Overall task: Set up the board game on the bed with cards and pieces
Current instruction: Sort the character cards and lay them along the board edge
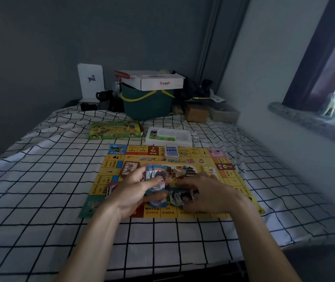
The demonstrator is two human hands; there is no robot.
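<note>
A yellow game board (219, 165) lies flat on the checked bed sheet (40, 190). Over the board's middle, my left hand (134, 190) grips a stack of play-money cards (156, 176), thumb on top. My right hand (207, 194) rests palm down on several loose cards (183, 197) spread on the board, fingers bent over them. A blue card deck (171, 151) sits on the board's far edge. Behind the board stand the green game box (114, 130) and a white tray of coloured pieces (168, 136).
At the back of the bed stands a green basket (148, 104) with a white carton (158, 81) on top, plus a white bag (90, 82), dark items and a brown box (196, 113). A wall and stone window ledge (305, 121) run along the right.
</note>
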